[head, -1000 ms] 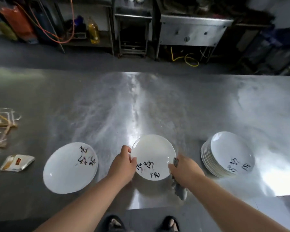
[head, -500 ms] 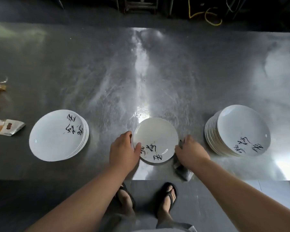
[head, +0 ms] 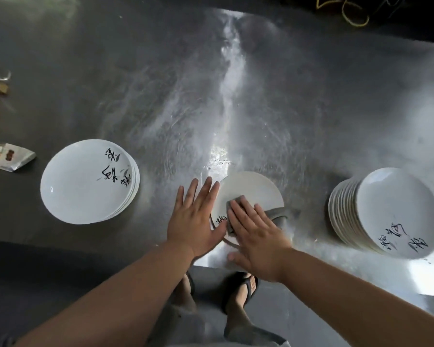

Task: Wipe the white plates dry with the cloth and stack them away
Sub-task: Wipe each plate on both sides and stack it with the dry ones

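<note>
now both hands lie flat where half a second ago they gripped the rim: your right hand (head: 256, 236) presses the cloth (head: 236, 200) onto the plate (head: 251, 189), your left hand (head: 193, 219) rests against its 9 o'clock edge, fingers straight. the plate lies on the surface (head: 236, 96) at 6 o'clock, between the left stack (head: 85, 181) at 9 and the right stack (head: 396, 211) at 3. wiping has likely begun.
</note>
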